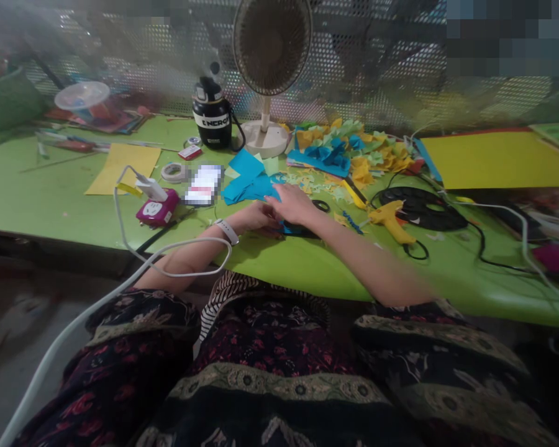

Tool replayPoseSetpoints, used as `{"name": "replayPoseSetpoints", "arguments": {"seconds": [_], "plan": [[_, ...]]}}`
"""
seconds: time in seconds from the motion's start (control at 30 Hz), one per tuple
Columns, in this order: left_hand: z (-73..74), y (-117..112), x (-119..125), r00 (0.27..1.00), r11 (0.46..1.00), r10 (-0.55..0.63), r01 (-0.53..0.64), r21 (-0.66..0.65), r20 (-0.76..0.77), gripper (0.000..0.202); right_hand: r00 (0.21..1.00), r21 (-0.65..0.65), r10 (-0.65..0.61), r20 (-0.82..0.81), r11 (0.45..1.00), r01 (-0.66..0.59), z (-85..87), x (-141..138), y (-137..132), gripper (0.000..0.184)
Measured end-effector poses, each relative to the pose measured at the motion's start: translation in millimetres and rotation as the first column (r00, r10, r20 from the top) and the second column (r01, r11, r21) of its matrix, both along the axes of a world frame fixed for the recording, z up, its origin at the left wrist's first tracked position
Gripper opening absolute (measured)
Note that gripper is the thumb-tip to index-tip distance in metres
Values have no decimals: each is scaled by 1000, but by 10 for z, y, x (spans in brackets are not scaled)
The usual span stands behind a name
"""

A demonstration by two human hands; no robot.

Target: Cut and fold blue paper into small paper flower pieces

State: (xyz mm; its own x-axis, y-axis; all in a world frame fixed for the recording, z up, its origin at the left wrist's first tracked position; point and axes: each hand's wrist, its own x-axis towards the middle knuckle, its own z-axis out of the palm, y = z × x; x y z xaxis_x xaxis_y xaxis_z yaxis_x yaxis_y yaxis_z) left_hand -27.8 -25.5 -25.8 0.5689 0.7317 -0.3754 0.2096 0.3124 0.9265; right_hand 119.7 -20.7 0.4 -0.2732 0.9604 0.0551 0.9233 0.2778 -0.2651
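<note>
My left hand (258,218), with a white watch band (226,231) on its wrist, is closed near the table's front edge. A small piece of blue paper (289,228) shows at its fingertips, partly hidden under my right wrist. Over the left fingers reaches my right hand (292,202), its fingers bent together at the edge of the blue paper sheets (249,183). What the right fingers pinch is hidden. Dark scissors (321,205) lie partly under my right forearm.
Around the hands are a glue gun (391,222), a yellow-handled cutter (354,192), paper scraps (326,180), a phone (204,184), a tape roll (174,172) and a purple power socket (157,208). A fan (263,136) and a black bottle (212,118) stand behind. A white cable (168,251) loops over my left forearm.
</note>
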Motion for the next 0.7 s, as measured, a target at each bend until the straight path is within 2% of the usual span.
{"name": "replayPoseSetpoints", "arguments": {"seconds": [0.27,0.7], "plan": [[-86,41,-12,998,1000,-9,10,-16,58,21,1000,17,21,-20,1000,-20,-47,16,41,55],[54,-19,20,1000,999,18,-17,-30,15,23,998,7,42,-44,999,-42,-70,14,40,54]]}}
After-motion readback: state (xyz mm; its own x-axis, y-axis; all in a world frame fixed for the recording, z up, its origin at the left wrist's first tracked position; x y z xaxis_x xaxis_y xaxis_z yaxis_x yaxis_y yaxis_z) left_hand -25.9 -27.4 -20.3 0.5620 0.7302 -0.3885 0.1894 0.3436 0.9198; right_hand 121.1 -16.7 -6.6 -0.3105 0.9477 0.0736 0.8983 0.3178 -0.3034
